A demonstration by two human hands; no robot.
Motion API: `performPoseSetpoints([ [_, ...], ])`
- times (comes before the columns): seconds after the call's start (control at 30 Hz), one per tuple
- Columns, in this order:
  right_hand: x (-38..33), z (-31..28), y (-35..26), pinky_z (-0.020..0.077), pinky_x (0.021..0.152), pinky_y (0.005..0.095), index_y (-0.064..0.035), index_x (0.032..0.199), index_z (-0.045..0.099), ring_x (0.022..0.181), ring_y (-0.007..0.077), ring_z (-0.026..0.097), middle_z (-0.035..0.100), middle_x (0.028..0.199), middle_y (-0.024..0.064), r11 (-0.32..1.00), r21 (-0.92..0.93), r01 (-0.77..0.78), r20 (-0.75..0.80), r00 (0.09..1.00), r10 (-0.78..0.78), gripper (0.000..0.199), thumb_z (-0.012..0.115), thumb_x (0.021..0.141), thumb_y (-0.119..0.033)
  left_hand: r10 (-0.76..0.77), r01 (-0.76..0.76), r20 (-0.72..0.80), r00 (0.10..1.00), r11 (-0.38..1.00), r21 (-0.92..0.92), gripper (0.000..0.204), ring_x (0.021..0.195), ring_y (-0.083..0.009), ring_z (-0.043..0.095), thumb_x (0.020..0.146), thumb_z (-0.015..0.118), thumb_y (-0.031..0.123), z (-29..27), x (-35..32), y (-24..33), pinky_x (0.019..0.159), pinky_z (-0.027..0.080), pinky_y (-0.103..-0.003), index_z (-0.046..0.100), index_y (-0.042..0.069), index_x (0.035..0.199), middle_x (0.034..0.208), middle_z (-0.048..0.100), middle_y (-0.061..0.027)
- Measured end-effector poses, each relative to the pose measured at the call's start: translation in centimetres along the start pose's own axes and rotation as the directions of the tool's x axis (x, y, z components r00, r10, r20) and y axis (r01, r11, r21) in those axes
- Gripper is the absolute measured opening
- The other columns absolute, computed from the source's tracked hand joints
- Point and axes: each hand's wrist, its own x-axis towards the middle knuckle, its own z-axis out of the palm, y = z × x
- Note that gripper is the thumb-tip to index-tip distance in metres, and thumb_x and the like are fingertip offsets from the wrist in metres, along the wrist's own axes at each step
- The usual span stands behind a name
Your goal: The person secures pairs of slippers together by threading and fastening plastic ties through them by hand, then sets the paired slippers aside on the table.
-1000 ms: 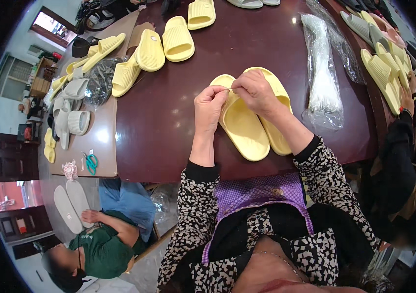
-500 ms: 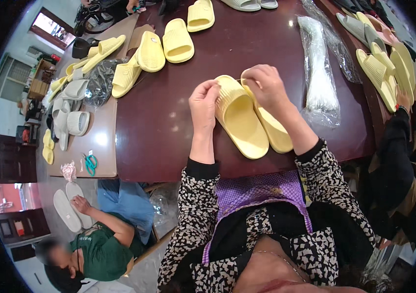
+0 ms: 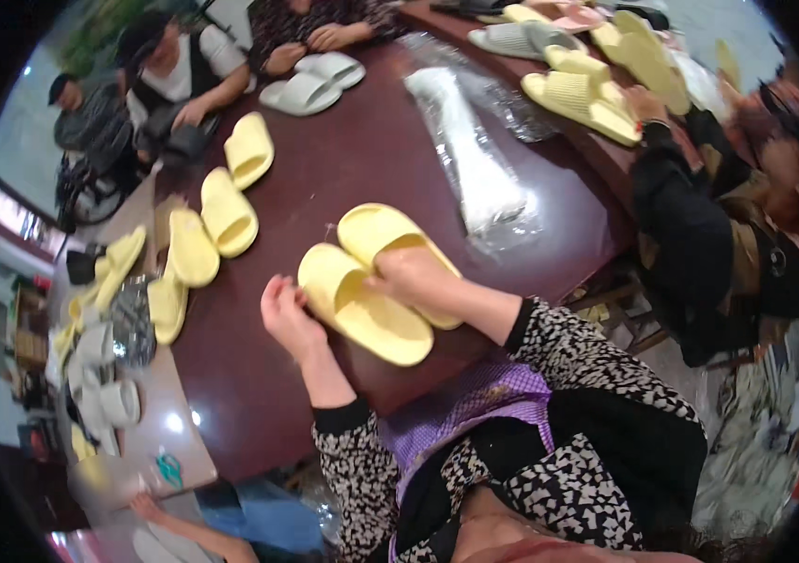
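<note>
A pair of pale yellow slippers stands side by side in front of me: the left slipper [image 3: 383, 324] and the right slipper [image 3: 376, 228], toes pointing away. My right hand [image 3: 411, 280] reaches over the right slipper, its fingers gripping at the inner edges where the two meet; the thumb is hidden. Beside the left slipper's toe, my left hand [image 3: 292, 319] is lifted off the table with loosely bent fingers apart and nothing visible in them. A thin tie end shows near the toes, too fine to make out well.
A clear bag of white strips [image 3: 470, 155] lies beyond the slippers on the dark red table [image 3: 259, 394]. More yellow slippers [image 3: 195, 249] line the left side; grey slippers [image 3: 310, 86] are at the far edge. Co-workers sit around; teal scissors [image 3: 169, 469] lie at left.
Both hands have left the slippers' toes. The right hand has moved back over the foot openings and grips the pair; the left has drawn aside. The view has turned, showing more people.
</note>
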Motion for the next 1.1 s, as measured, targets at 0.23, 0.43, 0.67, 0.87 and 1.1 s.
performPoseSetpoints([
  [0.23, 0.1, -3.1, 2.1, 0.0486, 0.062, 0.0418, -0.0013, 0.07, 0.062, 0.062, 0.0326, 0.061, 0.06, 0.066, 0.0173, 0.993, -0.115, -0.003, -0.187, 0.982, -0.019, 0.025, 0.059, 0.077, -0.025, -0.018, 0.018, 0.003, 1.0, 0.999, -0.035, 0.018, 0.067, -0.0095, 0.053, 0.085, 0.053, 0.002, -0.5, -0.1, 0.3, 0.058, 0.044, -0.019, 0.054, 0.0, 0.103, 0.087, 0.059, -0.0055],
  [0.43, 3.1, -19.3, 6.8, 0.0495, 0.062, 0.0426, -0.0075, 0.074, 0.066, 0.065, 0.0304, 0.063, 0.062, 0.068, 0.0158, 0.8, -0.6, -0.029, -0.255, 0.954, -0.157, 0.023, 0.057, 0.077, -0.028, -0.068, 0.068, 0.0, 0.998, 0.998, 0.018, 0.021, 0.07, -0.0109, 0.053, 0.086, 0.049, 0.003, -1.0, -0.1, -0.4, 0.06, 0.045, -0.022, 0.053, 0.001, 0.107, 0.089, 0.059, -0.006],
  [0.67, 5.5, -37.8, 16.8, 0.0462, 0.061, 0.0362, -0.0036, 0.084, 0.061, 0.063, 0.022, 0.057, 0.058, 0.066, 0.0077, 0.668, -0.641, -0.379, -0.765, 0.393, -0.51, 0.02, 0.049, 0.087, -0.019, -0.079, 0.08, 0.031, 0.996, 0.996, -0.036, 0.02, 0.066, -0.0112, 0.053, 0.086, 0.049, 0.002, 0.2, 0.2, 0.0, 0.058, 0.044, -0.022, 0.053, 0.002, 0.105, 0.085, 0.059, -0.0065],
  [0.87, -0.1, -23.5, 15.0, 0.0486, 0.06, 0.029, 0.0003, 0.08, 0.065, 0.063, 0.0143, 0.06, 0.063, 0.068, 0.0066, 0.992, -0.126, -0.008, -0.416, 0.908, -0.046, 0.018, 0.061, 0.08, -0.018, -0.094, 0.096, 0.049, 0.994, 0.995, -0.032, 0.02, 0.064, -0.012, 0.053, 0.084, 0.05, 0.0, 0.4, 0.0, 0.0, 0.056, 0.044, -0.023, 0.053, 0.002, 0.104, 0.083, 0.059, -0.0074],
  [1.1, -6.4, -11.5, 14.1, 0.0487, 0.063, 0.0332, -0.0007, 0.082, 0.067, 0.065, 0.0237, 0.063, 0.065, 0.072, 0.0141, 0.993, -0.069, -0.098, -0.014, 0.995, 0.097, 0.019, 0.062, 0.078, -0.018, -0.14, 0.141, 0.053, 0.989, 0.99, -0.026, 0.02, 0.063, -0.0125, 0.053, 0.083, 0.052, 0.0, 0.6, -0.3, -0.1, 0.056, 0.044, -0.023, 0.053, 0.002, 0.103, 0.082, 0.06, -0.0075],
])
